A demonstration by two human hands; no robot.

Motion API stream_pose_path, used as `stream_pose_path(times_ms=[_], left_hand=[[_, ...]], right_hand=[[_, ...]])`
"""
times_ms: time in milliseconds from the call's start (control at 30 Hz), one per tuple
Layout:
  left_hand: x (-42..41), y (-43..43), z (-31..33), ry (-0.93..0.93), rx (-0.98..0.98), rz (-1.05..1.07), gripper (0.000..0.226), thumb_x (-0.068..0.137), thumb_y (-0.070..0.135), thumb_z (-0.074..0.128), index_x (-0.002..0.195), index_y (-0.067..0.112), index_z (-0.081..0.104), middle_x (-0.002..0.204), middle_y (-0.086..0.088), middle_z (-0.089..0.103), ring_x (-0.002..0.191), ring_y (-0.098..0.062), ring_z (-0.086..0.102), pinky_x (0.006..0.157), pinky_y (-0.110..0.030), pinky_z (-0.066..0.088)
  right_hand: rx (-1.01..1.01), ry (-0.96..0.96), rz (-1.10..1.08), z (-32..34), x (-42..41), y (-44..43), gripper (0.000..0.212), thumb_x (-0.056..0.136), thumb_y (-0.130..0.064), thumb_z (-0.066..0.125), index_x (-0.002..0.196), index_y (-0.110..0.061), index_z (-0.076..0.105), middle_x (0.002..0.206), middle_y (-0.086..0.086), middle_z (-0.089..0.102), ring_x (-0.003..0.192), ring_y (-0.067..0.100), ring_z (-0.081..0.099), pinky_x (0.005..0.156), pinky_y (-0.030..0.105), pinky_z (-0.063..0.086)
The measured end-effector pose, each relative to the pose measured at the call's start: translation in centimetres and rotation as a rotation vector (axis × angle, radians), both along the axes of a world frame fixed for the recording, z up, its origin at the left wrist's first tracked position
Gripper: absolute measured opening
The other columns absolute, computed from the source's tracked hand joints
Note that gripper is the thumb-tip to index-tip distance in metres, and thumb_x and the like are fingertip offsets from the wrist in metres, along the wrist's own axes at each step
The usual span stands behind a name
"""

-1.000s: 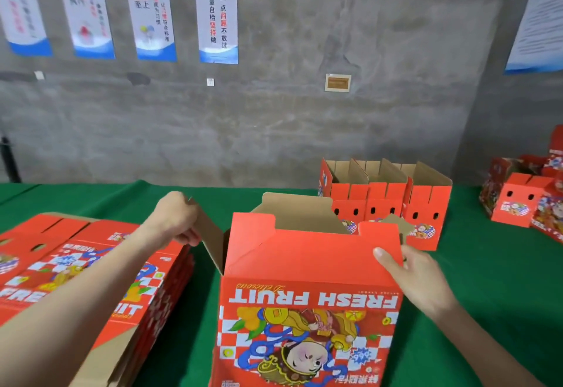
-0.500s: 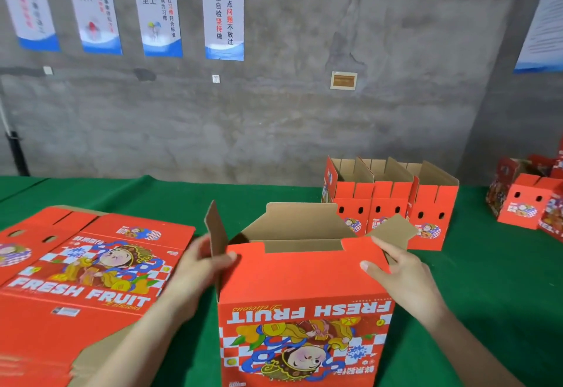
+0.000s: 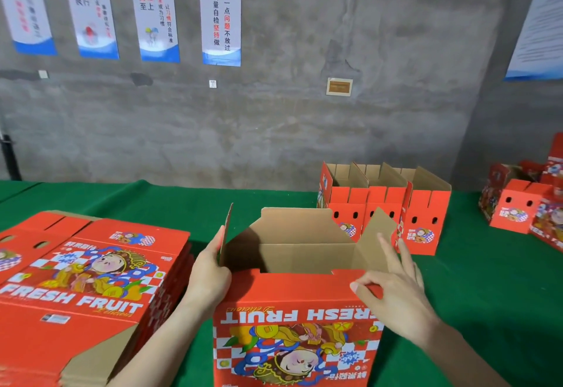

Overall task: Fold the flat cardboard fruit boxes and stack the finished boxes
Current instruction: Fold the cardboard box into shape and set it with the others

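Observation:
A red fruit box (image 3: pixel 292 301) printed FRESH FRUIT stands upside down in front of me, its brown flaps up and its inside visible. My left hand (image 3: pixel 210 268) rests with straight fingers against the upright left flap. My right hand (image 3: pixel 393 283) lies at the box's right corner, fingers straight along the tilted right flap and thumb on the near red flap. A stack of flat red boxes (image 3: pixel 82 283) lies at the left. Three folded boxes (image 3: pixel 387 204) stand in a row behind.
A green cloth covers the table (image 3: pixel 487 280). More red boxes (image 3: pixel 524 204) sit at the far right edge. A grey concrete wall with posters (image 3: pixel 221 18) rises behind the table.
My left hand came down from the far left flap to the box's left side. The box dropped lower, its near flap folded down and its inside opened to view. My right hand shifted onto the right flap.

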State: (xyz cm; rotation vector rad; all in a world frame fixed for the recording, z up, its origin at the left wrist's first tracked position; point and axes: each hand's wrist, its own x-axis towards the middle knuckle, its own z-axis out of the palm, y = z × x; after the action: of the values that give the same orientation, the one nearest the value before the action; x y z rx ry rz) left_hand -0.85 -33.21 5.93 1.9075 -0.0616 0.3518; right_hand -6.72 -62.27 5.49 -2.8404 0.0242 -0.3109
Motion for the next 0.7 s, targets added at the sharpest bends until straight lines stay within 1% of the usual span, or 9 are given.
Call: stream_pose_path(times_ms=[67,167,233,333,400,500,567,633,700], left_hand=[[0.1,0.0,0.1,-0.004,0.032,-0.042,0.076,0.083,-0.020,0.036,0.145,0.023,0.038,0.142,-0.001,0.049,0.133,-0.014,0.041,0.113,-0.035,0.033],[0.0,-0.1,0.3,-0.006,0.054,-0.085,0.075,0.083,-0.019,0.044,0.145,0.023,0.039,0.138,-0.002,0.053,0.129,-0.013,0.046,0.111,-0.033,0.035],[0.0,0.0,0.4,0.006,0.047,-0.092,0.074,0.084,-0.019,0.047,0.145,0.023,0.040,0.135,-0.002,0.055,0.124,-0.010,0.049,0.106,-0.023,0.036],[-0.1,0.1,0.5,0.020,0.068,-0.122,0.077,0.082,-0.023,0.037,0.145,0.021,0.038,0.136,-0.003,0.054,0.124,-0.012,0.049,0.105,-0.023,0.038],[-0.5,0.1,0.7,-0.003,0.101,-0.164,0.080,0.079,-0.023,0.035,0.146,0.021,0.037,0.137,-0.003,0.053,0.129,-0.015,0.047,0.110,-0.033,0.037],[-0.8,0.3,0.5,-0.019,0.229,-0.237,0.074,0.083,-0.015,0.047,0.145,0.022,0.036,0.147,-0.002,0.040,0.139,-0.016,0.034,0.113,-0.025,0.025],[-0.5,0.6,0.1,0.036,0.420,-0.341,0.053,0.092,0.011,0.059,0.141,0.022,0.044,0.155,-0.001,0.024,0.145,-0.016,0.018,0.117,-0.029,0.015],[0.2,0.5,0.2,0.112,0.532,-0.380,0.040,0.094,0.038,0.054,0.128,0.018,0.060,0.153,0.000,0.029,0.144,-0.019,0.019,0.119,-0.039,0.013],[1.5,0.2,0.8,0.108,0.555,-0.263,0.034,0.096,0.042,0.049,0.107,0.020,0.072,0.149,0.000,0.037,0.142,-0.024,0.023,0.117,-0.043,0.016]], right_hand=[[-0.327,0.032,-0.055,1.0,-0.2,0.6,0.035,0.092,-0.059,0.043,0.088,-0.038,0.070,0.147,-0.014,-0.031,0.141,0.031,-0.030,0.105,0.056,-0.024],[-0.543,-0.015,0.093,2.7,0.5,2.9,0.023,0.092,-0.037,0.054,0.108,-0.029,0.068,0.161,-0.002,-0.006,0.146,0.032,-0.012,0.104,0.056,-0.026],[-0.433,0.053,0.283,3.7,1.5,4.7,0.049,0.088,-0.011,0.056,0.133,-0.029,0.050,0.161,-0.001,0.008,0.146,0.024,0.008,0.117,0.045,0.000],[-0.166,0.234,0.354,4.8,3.8,6.7,0.084,0.084,-0.011,0.056,0.149,-0.042,0.012,0.159,-0.011,-0.013,0.130,0.025,0.043,0.093,0.034,0.042],[-0.137,0.248,0.306,4.6,5.7,6.9,0.098,0.081,-0.026,0.063,0.149,-0.045,-0.004,0.156,-0.011,-0.025,0.126,0.030,0.048,0.092,0.036,0.044],[-0.086,0.276,0.275,3.6,7.7,6.2,0.102,0.077,-0.042,0.065,0.150,-0.041,-0.007,0.155,-0.016,-0.028,0.139,0.027,0.033,0.097,0.038,0.043],[-0.026,0.292,0.290,2.7,8.4,5.3,0.103,0.077,-0.047,0.066,0.152,-0.036,-0.004,0.153,-0.021,-0.029,0.143,0.021,0.026,0.093,0.032,0.043],[0.024,0.289,0.311,2.0,8.7,4.6,0.105,0.076,-0.051,0.068,0.154,-0.031,0.000,0.151,-0.025,-0.030,0.144,0.014,0.022,0.094,0.027,0.040],[0.061,0.279,0.325,1.7,8.5,4.2,0.105,0.075,-0.054,0.068,0.154,-0.029,0.004,0.150,-0.027,-0.030,0.143,0.011,0.023,0.093,0.025,0.038]])
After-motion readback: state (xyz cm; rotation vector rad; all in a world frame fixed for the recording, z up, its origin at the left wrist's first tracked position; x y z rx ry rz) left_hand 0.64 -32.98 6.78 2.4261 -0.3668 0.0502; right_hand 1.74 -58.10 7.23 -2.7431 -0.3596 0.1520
